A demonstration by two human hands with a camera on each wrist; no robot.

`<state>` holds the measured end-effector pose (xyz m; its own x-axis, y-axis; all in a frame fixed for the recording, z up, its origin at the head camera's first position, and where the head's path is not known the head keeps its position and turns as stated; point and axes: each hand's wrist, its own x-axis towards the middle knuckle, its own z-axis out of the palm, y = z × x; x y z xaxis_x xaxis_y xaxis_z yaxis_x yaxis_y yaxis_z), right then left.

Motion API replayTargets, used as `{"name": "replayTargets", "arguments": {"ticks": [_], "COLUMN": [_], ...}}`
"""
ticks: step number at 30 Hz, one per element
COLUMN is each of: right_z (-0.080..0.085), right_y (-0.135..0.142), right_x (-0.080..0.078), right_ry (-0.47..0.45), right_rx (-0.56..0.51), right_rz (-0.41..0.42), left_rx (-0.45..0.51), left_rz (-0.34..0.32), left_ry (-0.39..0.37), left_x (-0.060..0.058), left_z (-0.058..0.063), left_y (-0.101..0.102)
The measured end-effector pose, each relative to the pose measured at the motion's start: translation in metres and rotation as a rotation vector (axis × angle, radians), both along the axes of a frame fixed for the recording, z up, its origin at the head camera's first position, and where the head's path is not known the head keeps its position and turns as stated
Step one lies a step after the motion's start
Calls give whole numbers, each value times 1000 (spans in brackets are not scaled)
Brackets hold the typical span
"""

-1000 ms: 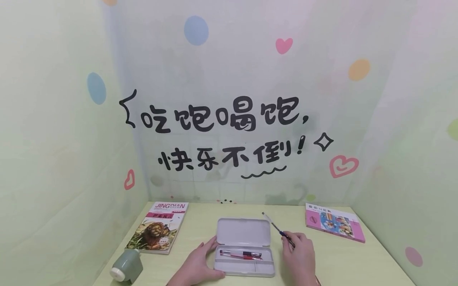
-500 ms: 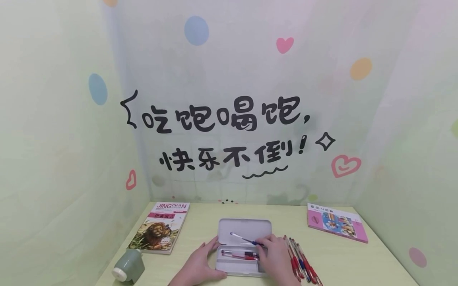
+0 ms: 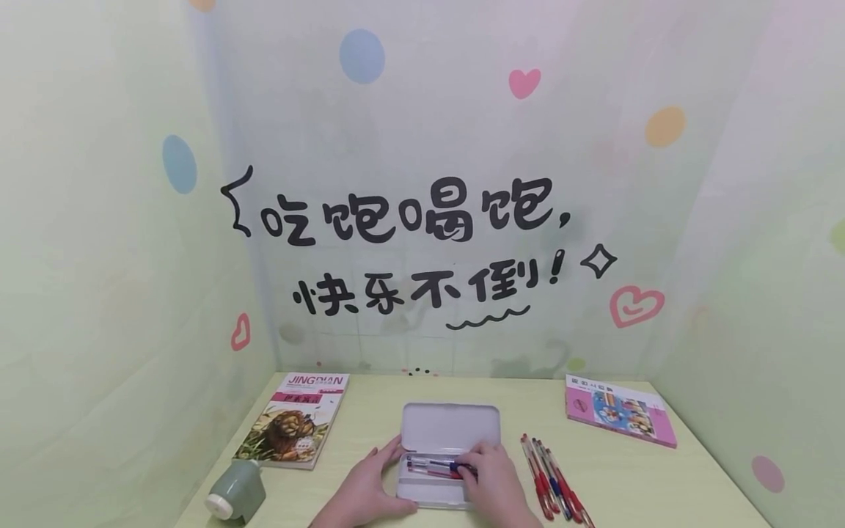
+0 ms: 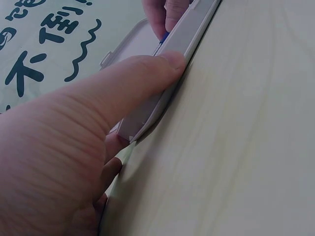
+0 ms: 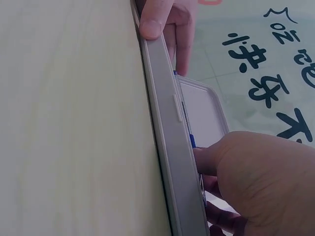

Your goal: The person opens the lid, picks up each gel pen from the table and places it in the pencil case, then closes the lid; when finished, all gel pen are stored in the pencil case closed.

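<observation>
"What's that on the table [image 3: 376, 402]?"

"A pale grey case [image 3: 422, 493], hard and smooth with round corners, between the two side edges. Its flat lid [image 3: 451, 427] is tipped back."

"And the table top?"

"Pale yellow, with soft streaks like wood."

"What is the left hand [image 3: 370, 488] doing?"

"Gripping the case's left end. Its thumb is on the front wall, and its fingers go round the side."

"And the right hand [image 3: 491, 477]?"

"Its fingers pinch a blue pen [image 3: 454, 465], thin and straight, down inside the case's back part. A red pen [image 3: 455, 475] lies there too."

"Has anything changed?"

"Yes! Half a second ago that blue pen slanted up in front of the lid. Now it's lower, down by the other one. The left hand hasn't moved from the case."

"What else is there?"

"Long, skinny loose pens [image 3: 558, 484], red and blue, lie slanted on the table, right of the case. A shiny lion book [image 3: 290, 427] is at the far left corner, and a pink book [image 3: 620, 412] at the far right corner. A boxy green thing [image 3: 241, 488] with a round white end sits by the left edge."
</observation>
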<state>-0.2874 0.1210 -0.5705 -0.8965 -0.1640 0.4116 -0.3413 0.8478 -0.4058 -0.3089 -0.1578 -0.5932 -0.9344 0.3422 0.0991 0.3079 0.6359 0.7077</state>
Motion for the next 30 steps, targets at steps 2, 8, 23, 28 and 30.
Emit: {"name": "replayTargets", "arguments": {"ticks": [2,8,23,28,30], "right_z": [0,1,2,0,-2], "right_y": [0,0,0,3,5], "right_x": [0,0,3,3,2], "right_ry": [-34,-68,-55,-81,-79], "right_rx": [-2,-10,-13,-39,-55], "right_rz": [7,11,8,-31,-57], "left_rx": [3,-3,6,7,6], "left_rz": [-6,-19,-12,-16,-14], "left_ry": [-5,-11,-44,-29,-28], "left_x": [0,1,1,0,0], "left_z": [1,4,5,4,5], "left_y": [0,2,2,2,2]}}
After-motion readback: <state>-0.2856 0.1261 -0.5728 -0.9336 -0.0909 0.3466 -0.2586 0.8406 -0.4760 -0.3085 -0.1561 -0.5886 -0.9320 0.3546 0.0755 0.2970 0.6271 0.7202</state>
